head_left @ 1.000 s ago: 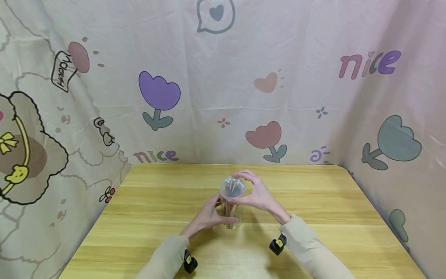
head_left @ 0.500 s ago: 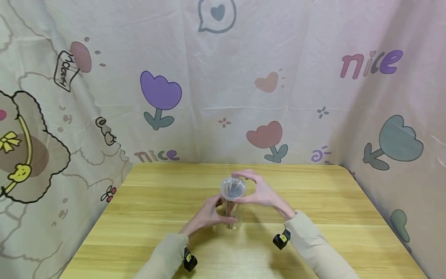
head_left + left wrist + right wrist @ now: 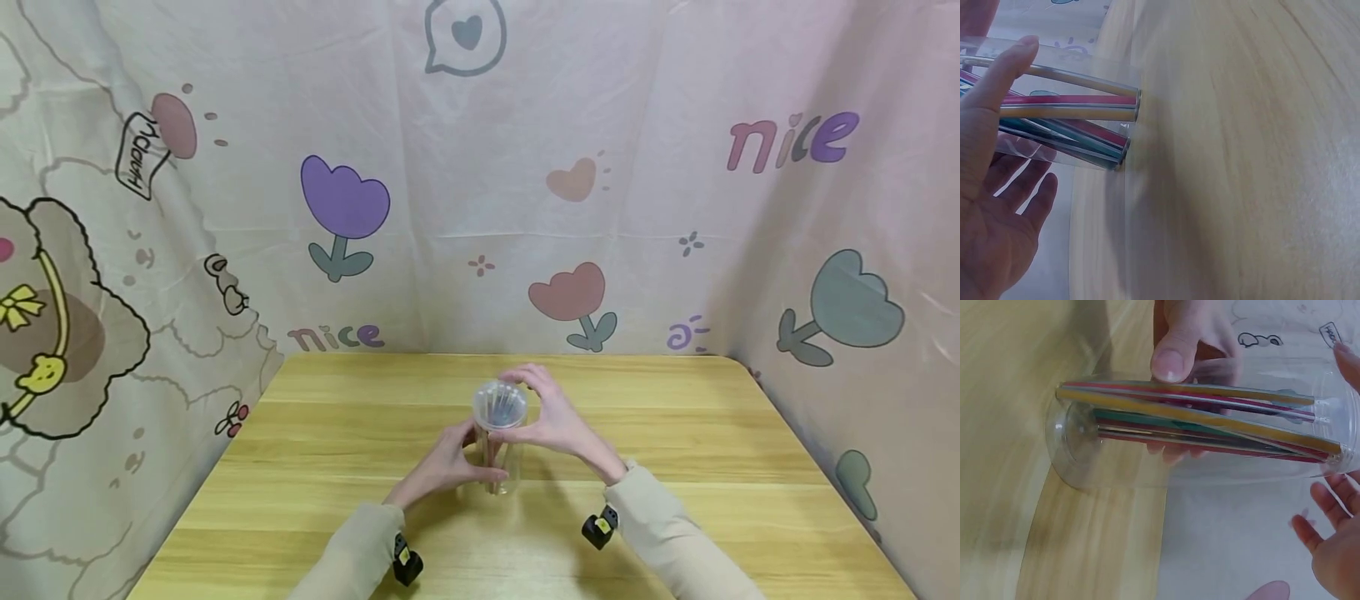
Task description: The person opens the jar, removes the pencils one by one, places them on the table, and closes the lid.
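Observation:
A clear plastic jar (image 3: pixel 513 473) stands upright on the wooden table, with several long coloured sticks (image 3: pixel 1204 419) leaning inside it. They are orange, red, green and dark, with pale edges. My left hand (image 3: pixel 446 463) grips the jar's lower body from the left, thumb across the front and fingers behind. At the top, my right hand (image 3: pixel 557 419) curves its thumb and fingers round the rim of a transparent round lid (image 3: pixel 500 405). In the right wrist view, the left thumb shows pressed to the jar's wall.
The light wooden table (image 3: pixel 337 408) reaches back to a cloth backdrop (image 3: pixel 465 167) printed with flowers and words. Cloth also hangs along both sides. Each sleeved wrist carries a small black camera (image 3: pixel 600 528).
The right hand and forearm swung slightly outward to the right half a second ago and have come back left now. The jar and the left hand hold nearly the same place.

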{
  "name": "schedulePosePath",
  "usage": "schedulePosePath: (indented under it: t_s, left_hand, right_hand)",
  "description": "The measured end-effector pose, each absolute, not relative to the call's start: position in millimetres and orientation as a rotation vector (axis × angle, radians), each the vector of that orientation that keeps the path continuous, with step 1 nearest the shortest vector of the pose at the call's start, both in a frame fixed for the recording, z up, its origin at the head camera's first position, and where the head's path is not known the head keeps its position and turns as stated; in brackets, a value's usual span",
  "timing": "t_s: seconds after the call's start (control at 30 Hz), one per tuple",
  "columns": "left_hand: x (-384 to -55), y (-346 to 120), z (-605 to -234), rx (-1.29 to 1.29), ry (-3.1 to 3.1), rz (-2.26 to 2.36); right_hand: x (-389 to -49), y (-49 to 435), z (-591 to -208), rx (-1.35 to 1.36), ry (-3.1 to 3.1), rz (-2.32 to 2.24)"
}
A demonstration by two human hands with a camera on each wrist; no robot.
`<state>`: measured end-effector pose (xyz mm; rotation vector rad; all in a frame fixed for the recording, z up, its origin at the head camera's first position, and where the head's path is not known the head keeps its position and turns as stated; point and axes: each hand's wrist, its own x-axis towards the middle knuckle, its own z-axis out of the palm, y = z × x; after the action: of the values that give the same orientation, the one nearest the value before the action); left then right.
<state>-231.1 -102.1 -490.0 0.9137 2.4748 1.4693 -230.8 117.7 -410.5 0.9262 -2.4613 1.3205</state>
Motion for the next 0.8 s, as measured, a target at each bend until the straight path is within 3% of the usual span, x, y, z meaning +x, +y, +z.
schedulePosePath:
  t_s: [0.43,0.8]
  left_hand:
    - [-230.4,-103.0,-488.8,0.904,2.464,1.451]
    - [-232.0,-103.5,-491.2,0.929,2.459,1.466]
  right_hand:
    - [-233.3,131.2,-405.1,1.012,-2.559,1.438]
    - [-230.3,117.5,-406.2,0.941,-2.486,1.266]
